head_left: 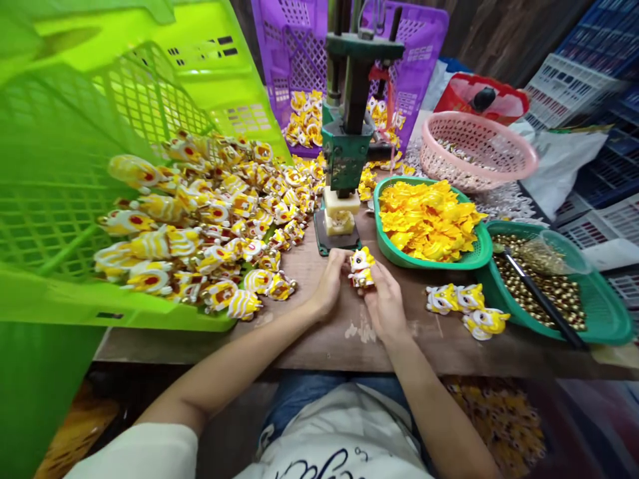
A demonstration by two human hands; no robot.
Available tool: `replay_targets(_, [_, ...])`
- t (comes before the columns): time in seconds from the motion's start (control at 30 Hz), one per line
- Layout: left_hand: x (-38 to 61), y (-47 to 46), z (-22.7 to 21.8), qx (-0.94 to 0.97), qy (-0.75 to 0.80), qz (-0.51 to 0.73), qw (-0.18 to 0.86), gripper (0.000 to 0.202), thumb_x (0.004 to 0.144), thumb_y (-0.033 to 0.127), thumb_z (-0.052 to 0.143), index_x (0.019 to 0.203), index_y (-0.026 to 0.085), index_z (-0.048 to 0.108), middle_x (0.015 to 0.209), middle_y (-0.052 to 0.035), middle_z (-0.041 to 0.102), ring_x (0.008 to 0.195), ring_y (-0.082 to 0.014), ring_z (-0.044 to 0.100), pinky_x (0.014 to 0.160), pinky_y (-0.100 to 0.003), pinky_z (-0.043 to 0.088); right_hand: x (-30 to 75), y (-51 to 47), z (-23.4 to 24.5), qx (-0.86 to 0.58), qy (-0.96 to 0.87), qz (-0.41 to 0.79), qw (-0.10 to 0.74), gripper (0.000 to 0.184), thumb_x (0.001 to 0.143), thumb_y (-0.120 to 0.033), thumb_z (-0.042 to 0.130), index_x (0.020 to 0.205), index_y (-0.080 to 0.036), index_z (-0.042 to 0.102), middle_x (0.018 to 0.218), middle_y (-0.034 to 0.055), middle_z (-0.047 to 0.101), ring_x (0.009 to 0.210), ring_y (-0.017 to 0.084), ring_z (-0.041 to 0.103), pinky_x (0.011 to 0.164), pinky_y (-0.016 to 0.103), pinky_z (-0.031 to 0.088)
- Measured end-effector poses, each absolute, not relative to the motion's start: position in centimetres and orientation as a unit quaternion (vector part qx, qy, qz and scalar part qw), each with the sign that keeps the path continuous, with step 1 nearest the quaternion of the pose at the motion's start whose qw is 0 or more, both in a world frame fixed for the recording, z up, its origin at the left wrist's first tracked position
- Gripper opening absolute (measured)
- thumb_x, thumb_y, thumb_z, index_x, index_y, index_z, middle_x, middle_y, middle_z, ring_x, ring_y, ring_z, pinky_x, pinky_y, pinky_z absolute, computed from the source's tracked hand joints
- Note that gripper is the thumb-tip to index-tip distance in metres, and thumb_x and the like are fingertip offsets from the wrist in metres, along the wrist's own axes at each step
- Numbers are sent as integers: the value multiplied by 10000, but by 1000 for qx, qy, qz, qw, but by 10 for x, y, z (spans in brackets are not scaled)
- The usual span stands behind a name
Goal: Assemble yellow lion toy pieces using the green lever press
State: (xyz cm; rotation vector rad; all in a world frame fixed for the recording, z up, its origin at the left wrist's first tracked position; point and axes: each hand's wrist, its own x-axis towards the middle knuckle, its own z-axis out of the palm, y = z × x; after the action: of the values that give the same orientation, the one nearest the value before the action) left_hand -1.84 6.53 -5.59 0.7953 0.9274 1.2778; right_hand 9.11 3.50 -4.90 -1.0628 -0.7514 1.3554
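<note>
My right hand (385, 303) grips a small yellow-and-white animal figurine (362, 267) between thumb and fingers, its painted eye turned up to me. Close against its left side is my left hand (329, 283), fingers curled in; whether they touch the figurine or pinch something small is hidden. Just beyond both hands stands a green bench press (344, 159), with a cream-coloured block mould (341, 216) under its ram. To the right of my right hand, several similar figurine pieces (469, 303) lie on the brown table (319, 342).
A lime green crate (164, 314) spills finished-looking figurines (214, 226) at left. At right are a green basket (434, 261) of yellow plastic parts, a green tray (606, 313) of gold beads with a black-handled tool (544, 299), and a pink basket (479, 150). A purple crate (419, 40) stands behind.
</note>
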Motion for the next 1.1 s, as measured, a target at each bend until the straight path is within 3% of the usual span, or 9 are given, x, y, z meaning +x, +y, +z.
replay_targets(0.1, [-28, 79, -63, 370, 434, 617, 542, 205, 946, 412, 489, 958, 207, 498, 737, 28, 466, 648, -123, 460, 584, -223, 397, 89, 51, -42, -468, -357, 544, 598, 437, 831, -523, 657, 1089, -174, 611, 977, 73, 687, 796, 162, 634, 627, 256, 505])
replay_targets(0.23, [-38, 96, -74, 368, 480, 649, 461, 130, 939, 334, 485, 973, 212, 454, 879, 10, 486, 710, -110, 479, 631, -214, 421, 74, 86, -33, -535, -586, 237, 561, 363, 839, -391, 677, 1115, -167, 601, 1098, 122, 626, 1022, 228, 601, 906, 379, 525])
replay_targets(0.37, [-42, 103, -83, 366, 506, 632, 458, 110, 937, 303, 453, 995, 210, 458, 995, -11, 490, 812, -110, 507, 683, -202, 451, 54, 118, -39, -578, -664, 50, 472, 354, 888, -304, 632, 1172, -106, 560, 1154, 188, 564, 1100, 284, 582, 948, 428, 505])
replay_targets(0.53, [-42, 106, -81, 372, 482, 624, 490, 127, 917, 270, 453, 1018, 195, 472, 1027, -28, 521, 845, -118, 536, 666, -198, 460, 42, 130, -54, -586, -669, 3, 457, 386, 901, -344, 634, 1197, -113, 547, 1166, 187, 551, 1119, 292, 576, 937, 426, 505])
replay_targets(0.67, [-42, 105, -75, 377, 473, 625, 493, 164, 901, 269, 481, 1037, 180, 490, 1071, -54, 537, 895, -139, 551, 690, -225, 485, 44, 125, -60, -546, -675, -9, 497, 348, 934, -248, 554, 1256, -119, 533, 1219, 194, 536, 1182, 276, 538, 962, 418, 494])
replay_targets(0.83, [-45, 104, -70, 437, 453, 623, 464, 243, 883, 325, 568, 1074, 182, 525, 1063, -54, 584, 945, -157, 569, 816, -273, 489, 53, 133, -62, -523, -705, -38, 477, 297, 960, -138, 408, 1102, -128, 668, 1045, 164, 643, 1045, 251, 575, 945, 425, 480])
replay_targets(0.97, [-48, 103, -68, 489, 448, 616, 425, 221, 891, 332, 586, 1045, 178, 553, 1026, -49, 621, 969, -171, 591, 897, -302, 469, 59, 144, -59, -533, -699, -21, 476, 296, 947, -126, 420, 1089, -116, 679, 977, 153, 671, 950, 240, 599, 872, 393, 492])
replay_targets(1.1, [-49, 101, -65, 535, 453, 598, 390, 198, 910, 322, 572, 1044, 175, 579, 1033, -57, 639, 968, -176, 598, 865, -288, 459, 64, 147, -55, -541, -682, -6, 492, 231, 954, -173, 453, 952, -121, 678, 898, 134, 677, 876, 237, 613, 808, 361, 499])
